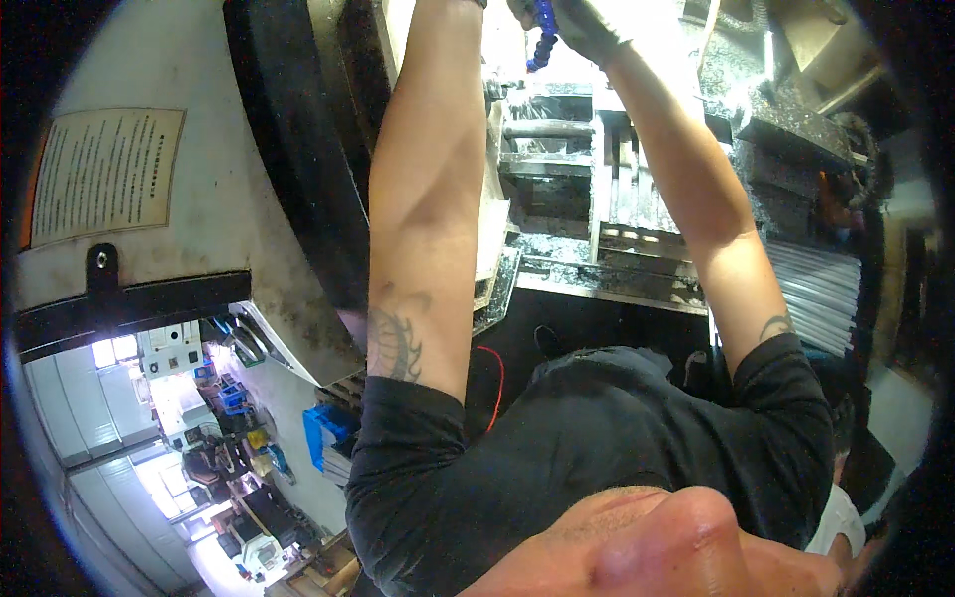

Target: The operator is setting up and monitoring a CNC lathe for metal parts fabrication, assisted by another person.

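Note:
My right hand (589,30), in a grey glove, reaches to the top edge, where its fingers are cut off or lost in glare. A blue segmented coolant hose (543,45) hangs right beside it; whether the hand touches the hose I cannot tell. My bare left forearm (428,169) runs up to the same edge, and the left hand lies beyond the picture. Below the hands is the inside of a metalworking machine, with a round metal bar (547,129) and a ribbed metal part (625,174), wet and strewn with chips.
At the right lies a stack of metal rods (811,289). The machine's pale housing (199,60) carries a paper notice (109,174). A red cable (497,383) hangs near my body. A blue bin (326,436) stands lower left. Another person's white garment (841,519) shows lower right.

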Demonstrator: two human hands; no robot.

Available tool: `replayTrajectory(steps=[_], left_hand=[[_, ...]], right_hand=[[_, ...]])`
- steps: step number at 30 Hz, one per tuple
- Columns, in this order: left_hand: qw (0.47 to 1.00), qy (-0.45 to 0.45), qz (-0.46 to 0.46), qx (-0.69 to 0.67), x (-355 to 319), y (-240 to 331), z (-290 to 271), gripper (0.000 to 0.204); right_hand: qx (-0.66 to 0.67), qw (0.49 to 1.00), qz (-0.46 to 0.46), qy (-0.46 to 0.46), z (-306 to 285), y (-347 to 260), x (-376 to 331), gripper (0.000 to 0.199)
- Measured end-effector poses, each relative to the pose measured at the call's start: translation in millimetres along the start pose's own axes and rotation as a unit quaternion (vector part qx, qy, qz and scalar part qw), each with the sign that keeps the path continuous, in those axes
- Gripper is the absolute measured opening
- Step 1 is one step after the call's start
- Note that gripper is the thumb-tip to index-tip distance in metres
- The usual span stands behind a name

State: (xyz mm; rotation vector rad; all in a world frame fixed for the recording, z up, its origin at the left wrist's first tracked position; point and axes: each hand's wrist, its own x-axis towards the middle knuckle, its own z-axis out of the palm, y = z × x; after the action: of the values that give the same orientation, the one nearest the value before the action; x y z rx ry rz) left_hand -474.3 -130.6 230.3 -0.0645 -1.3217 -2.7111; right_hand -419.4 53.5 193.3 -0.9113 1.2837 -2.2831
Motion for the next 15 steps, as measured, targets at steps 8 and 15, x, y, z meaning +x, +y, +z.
replayTrajectory(steps=[8,15], left_hand=[[0.997,0.028,-0.047,-0.053,-11.4,-3.6,33.4,0.043],[0.988,0.143,-0.045,-0.045,-55.9,-12.0,54.2,0.036]], right_hand=[[-0.05,0.985,-0.036,-0.159,-79.8,118.4,-7.1,0.041],[-0.095,0.991,0.082,-0.049,-18.8,96.7,-4.4,0.03]])
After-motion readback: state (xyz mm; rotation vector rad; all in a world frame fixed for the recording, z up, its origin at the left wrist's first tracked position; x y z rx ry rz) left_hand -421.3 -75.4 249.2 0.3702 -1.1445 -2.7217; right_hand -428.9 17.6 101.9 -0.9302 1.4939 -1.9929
